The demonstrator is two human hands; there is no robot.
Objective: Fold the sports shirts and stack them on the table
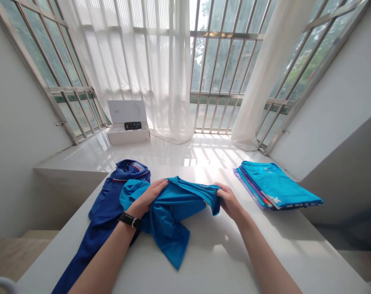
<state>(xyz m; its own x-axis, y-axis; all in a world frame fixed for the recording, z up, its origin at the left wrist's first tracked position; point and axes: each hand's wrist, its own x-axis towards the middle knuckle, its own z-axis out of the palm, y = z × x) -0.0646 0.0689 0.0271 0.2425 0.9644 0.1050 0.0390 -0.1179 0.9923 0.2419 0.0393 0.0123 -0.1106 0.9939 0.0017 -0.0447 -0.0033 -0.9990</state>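
Observation:
A bright blue T-shirt (176, 208) is stretched between my two hands above the white table, its lower part hanging down in folds. My left hand (151, 194), with a dark watch on the wrist, grips the cloth at one side. At the other side, my right hand (229, 200) pinches a gathered edge of it. A crumpled navy shirt (107, 198) with a red and white trimmed collar lies on the left, partly under the blue cloth and my left forearm. Over on the right rests a stack of folded clothes (278, 185), a turquoise one on top.
The white table (209, 261) meets a glossy window ledge (161, 149). On the ledge stands an open white box (128, 136) with a black device (132, 125) in it. White curtains (173, 73) hang before barred windows. A grey curved rail (3, 281) shows at bottom left.

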